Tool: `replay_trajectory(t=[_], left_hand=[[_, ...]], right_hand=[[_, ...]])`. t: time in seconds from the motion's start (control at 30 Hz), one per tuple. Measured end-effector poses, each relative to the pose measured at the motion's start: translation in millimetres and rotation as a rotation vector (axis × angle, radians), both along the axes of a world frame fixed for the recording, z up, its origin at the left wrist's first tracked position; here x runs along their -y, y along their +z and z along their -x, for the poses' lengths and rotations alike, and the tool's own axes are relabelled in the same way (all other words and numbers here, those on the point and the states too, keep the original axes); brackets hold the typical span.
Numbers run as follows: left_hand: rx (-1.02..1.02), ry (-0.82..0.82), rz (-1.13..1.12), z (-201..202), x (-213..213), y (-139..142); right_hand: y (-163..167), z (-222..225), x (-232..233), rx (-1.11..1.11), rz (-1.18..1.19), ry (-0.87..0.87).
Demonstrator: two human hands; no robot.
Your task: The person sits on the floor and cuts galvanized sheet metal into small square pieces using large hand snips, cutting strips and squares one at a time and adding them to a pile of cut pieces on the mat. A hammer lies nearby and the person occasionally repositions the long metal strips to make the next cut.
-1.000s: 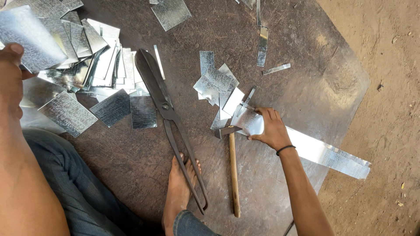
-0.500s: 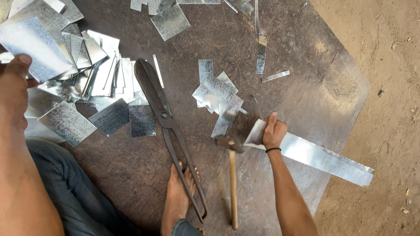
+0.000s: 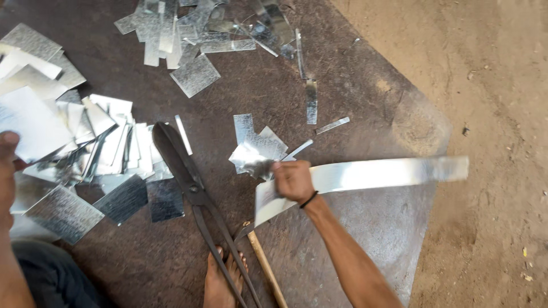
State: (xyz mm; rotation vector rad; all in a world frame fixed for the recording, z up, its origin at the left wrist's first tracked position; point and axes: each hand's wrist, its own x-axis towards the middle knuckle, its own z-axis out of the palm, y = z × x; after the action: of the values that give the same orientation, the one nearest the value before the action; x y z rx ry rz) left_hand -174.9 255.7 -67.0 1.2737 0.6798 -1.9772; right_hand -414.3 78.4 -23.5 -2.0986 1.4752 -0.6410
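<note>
The right hand (image 3: 292,180) is closed around a long metal strip (image 3: 377,174), lifted off the dark sheet (image 3: 365,222) — its far end free. The left hand (image 3: 8,149) pinches a cut square (image 3: 31,128). Big shears (image 3: 191,185) lie beside a foot (image 3: 220,279) — within reach.

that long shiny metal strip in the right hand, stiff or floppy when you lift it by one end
Probably springy rather than stiff: the long metal strip, gripped at one end by the right hand, looks thin and curves near the grip. Likely light, since one hand holds it off the dark mat. Its cut edges may be sharp and the shiny face slippery.
</note>
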Motion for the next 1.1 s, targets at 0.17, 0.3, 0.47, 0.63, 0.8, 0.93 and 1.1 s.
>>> replay_trajectory(t=[0.17, 0.3, 0.47, 0.63, 0.8, 0.93, 1.1], left_hand=[[-0.149, 0.040, -0.187, 28.9, -27.7, -30.0], [-0.104, 0.025, -0.163, 44.6, -37.8, -23.6], [-0.149, 0.061, -0.180, 52.3, -41.1, -18.4], [-0.134, 0.107, -0.102, 27.7, -25.8, -12.1], [-0.102, 0.105, -0.111, 11.4, -15.9, -10.3], [0.056, 0.044, 0.014, -38.9, 34.9, 17.1], [1.201, -0.186, 0.868, -249.5, 207.1, 76.8]], right_hand=[[5.3, -16.0, 5.3, -0.227, 0.020, 0.208], [-1.6, -7.3, 39.4, -0.341, 0.056, 0.217], [0.7, 4.9, 91.7, -0.367, 0.166, 0.138], [33.3, 8.5, 111.3, -0.238, 0.107, 0.239], [45.0, 6.5, 112.5, -0.232, -0.008, 0.304], [45.5, 16.0, 126.6, -0.258, -0.394, 0.091], [59.3, 19.7, 138.0, -0.188, -0.285, 0.094]])
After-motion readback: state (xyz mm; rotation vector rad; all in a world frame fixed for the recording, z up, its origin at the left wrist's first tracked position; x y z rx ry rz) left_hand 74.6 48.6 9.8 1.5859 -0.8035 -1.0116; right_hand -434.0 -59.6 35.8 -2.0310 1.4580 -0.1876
